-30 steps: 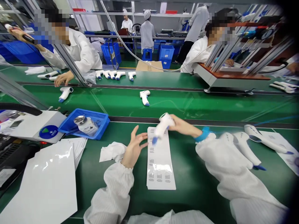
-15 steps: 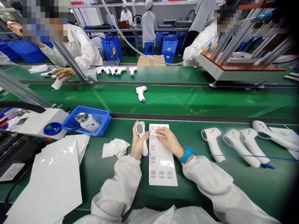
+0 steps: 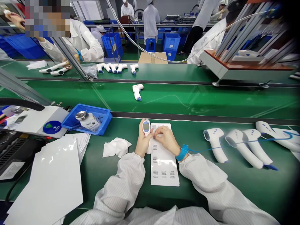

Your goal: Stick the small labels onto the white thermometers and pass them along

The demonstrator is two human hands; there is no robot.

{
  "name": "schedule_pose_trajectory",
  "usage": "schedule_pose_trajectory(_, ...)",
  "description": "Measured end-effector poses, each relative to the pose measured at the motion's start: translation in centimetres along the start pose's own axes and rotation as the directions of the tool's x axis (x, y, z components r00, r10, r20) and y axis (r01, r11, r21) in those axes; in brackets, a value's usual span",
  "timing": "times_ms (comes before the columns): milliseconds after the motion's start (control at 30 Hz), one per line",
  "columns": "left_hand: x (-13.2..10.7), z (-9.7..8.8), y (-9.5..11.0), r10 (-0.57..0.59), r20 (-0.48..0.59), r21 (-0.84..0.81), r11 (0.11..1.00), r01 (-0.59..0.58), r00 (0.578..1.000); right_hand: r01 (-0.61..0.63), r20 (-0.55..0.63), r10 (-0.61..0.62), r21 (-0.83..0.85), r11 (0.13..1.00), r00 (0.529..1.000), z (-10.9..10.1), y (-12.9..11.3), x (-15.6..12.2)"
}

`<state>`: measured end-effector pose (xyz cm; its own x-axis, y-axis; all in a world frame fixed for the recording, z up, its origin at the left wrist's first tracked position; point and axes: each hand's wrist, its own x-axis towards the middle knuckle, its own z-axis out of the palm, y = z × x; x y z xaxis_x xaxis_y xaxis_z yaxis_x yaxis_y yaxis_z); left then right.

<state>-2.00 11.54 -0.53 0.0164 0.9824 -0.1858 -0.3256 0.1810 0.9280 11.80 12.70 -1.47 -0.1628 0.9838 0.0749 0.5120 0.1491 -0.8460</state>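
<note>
My left hand (image 3: pixel 143 141) is closed around a white infrared thermometer (image 3: pixel 146 126), its small grey screen turned up toward me. Just right of it lies a white sheet of printed labels (image 3: pixel 164 161), flat on the green bench. My right hand (image 3: pixel 166 139) is over the sheet's upper part, thumb and fingers pinched together close to the thermometer's side. Whatever sits between those fingertips is too small to make out. A blue wrist strap (image 3: pixel 182 152) with a cord circles my right wrist. A crumpled white cloth (image 3: pixel 116 147) rests left of my left hand.
Several thermometers (image 3: pixel 216 143) lie at the right. A blue tray (image 3: pixel 103 123) holding a metal-capped bottle (image 3: pixel 87 121) stands at the left, behind white sheets (image 3: pixel 56 178). Another thermometer (image 3: pixel 137 92) lies on the green conveyor belt (image 3: pixel 187 100). Across it, a co-worker's hand (image 3: pixel 68 64) touches thermometers.
My right hand has lifted from the label sheet and drawn left, fingers now pinched beside the thermometer. The thermometer on the belt has shifted left. The co-worker's held thermometer is now on the far bench.
</note>
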Motion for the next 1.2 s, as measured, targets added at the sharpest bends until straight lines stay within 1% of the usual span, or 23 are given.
schedule_pose_trajectory(67, 0.1, 0.2, 0.5, 0.001, -0.014, 0.011, 1.0, -0.001, 1.0, 0.014, 0.107, -0.026, 0.108, 0.994, 0.994, -0.9, -1.2, -1.2)
schedule_pose_trajectory(100, 0.0, 0.3, 0.8, -0.002, -0.021, 0.016, 1.0, 0.002, 1.0, -0.015, 0.199, -0.026, 0.198, 0.98, 0.98, -1.6, -1.9, -1.9)
schedule_pose_trajectory(133, -0.2, 0.5, 1.2, -0.016, -0.027, 0.02, 1.0, 0.017, 1.0, -0.077, 0.314, -0.02, 0.295, 0.952, 0.949, -2.4, -2.5, -2.7)
schedule_pose_trajectory(200, -1.1, 1.0, 1.8, -0.07, -0.019, 0.038, 0.997, 0.071, 0.997, -0.259, 0.528, -0.01, 0.432, 0.864, 0.849, -4.0, -3.8, -4.2)
schedule_pose_trajectory(233, -1.9, 1.3, 1.9, -0.097, -0.007, 0.055, 0.994, 0.097, 0.995, -0.325, 0.582, -0.001, 0.455, 0.829, 0.813, -4.8, -4.3, -4.8)
schedule_pose_trajectory(267, -2.8, 1.7, 1.9, -0.116, 0.011, 0.075, 0.991, 0.115, 0.993, -0.349, 0.589, 0.013, 0.46, 0.816, 0.808, -5.4, -4.8, -5.3)
schedule_pose_trajectory(300, -3.7, 2.1, 1.7, -0.126, 0.035, 0.095, 0.988, 0.122, 0.991, -0.332, 0.547, 0.036, 0.453, 0.827, 0.837, -5.9, -5.2, -5.8)
schedule_pose_trajectory(333, -4.7, 2.5, 1.4, -0.129, 0.064, 0.111, 0.986, 0.121, 0.99, -0.285, 0.465, 0.06, 0.43, 0.857, 0.883, -6.2, -5.4, -6.1)
schedule_pose_trajectory(367, -5.7, 2.9, 1.0, -0.136, 0.096, 0.122, 0.985, 0.124, 0.986, -0.225, 0.363, 0.077, 0.386, 0.895, 0.929, -6.3, -5.6, -6.3)
schedule_pose_trajectory(400, -6.6, 3.2, 0.5, -0.146, 0.122, 0.129, 0.983, 0.13, 0.982, -0.167, 0.261, 0.08, 0.33, 0.929, 0.962, -6.4, -5.6, -6.4)
schedule_pose_trajectory(433, -7.3, 3.5, 0.0, -0.149, 0.134, 0.14, 0.982, 0.13, 0.98, -0.121, 0.177, 0.074, 0.274, 0.954, 0.981, -6.3, -5.5, -6.5)
schedule_pose_trajectory(467, -7.8, 3.6, -0.5, -0.143, 0.132, 0.155, 0.98, 0.122, 0.981, -0.093, 0.118, 0.068, 0.23, 0.969, 0.991, -6.2, -5.4, -6.5)
schedule_pose_trajectory(500, -8.2, 3.7, -0.9, -0.125, 0.121, 0.173, 0.98, 0.103, 0.985, -0.078, 0.085, 0.062, 0.205, 0.976, 0.994, -6.0, -5.2, -6.5)
schedule_pose_trajectory(600, -8.5, 3.7, -1.5, -0.057, 0.101, 0.224, 0.974, 0.033, 0.993, -0.072, 0.069, 0.058, 0.223, 0.972, 0.996, -5.7, -4.7, -6.2)
schedule_pose_trajectory(667, -8.4, 3.6, -1.5, -0.047, 0.105, 0.236, 0.972, 0.021, 0.993, -0.076, 0.064, 0.061, 0.255, 0.964, 0.996, -5.6, -4.5, -6.0)
schedule_pose_trajectory(800, -8.3, 3.6, -1.3, -0.06, 0.084, 0.237, 0.971, 0.038, 0.995, -0.076, 0.033, 0.07, 0.293, 0.953, 0.997, -5.3, -4.6, -5.6)
schedule_pose_trajectory(967, -8.4, 3.6, -1.2, -0.111, 0.072, 0.223, 0.97, 0.092, 0.991, -0.068, -0.016, 0.077, 0.308, 0.949, 0.997, -4.8, -4.7, -5.3)
schedule_pose_trajectory(1067, -8.4, 3.6, -1.2, -0.12, 0.076, 0.23, 0.968, 0.1, 0.99, -0.068, -0.014, 0.076, 0.305, 0.95, 0.997, -4.8, -4.7, -5.2)
schedule_pose_trajectory(1200, -8.3, 3.5, -1.2, -0.105, 0.085, 0.238, 0.968, 0.082, 0.991, -0.08, 0.0, 0.084, 0.3, 0.951, 0.997, -5.0, -4.5, -5.1)
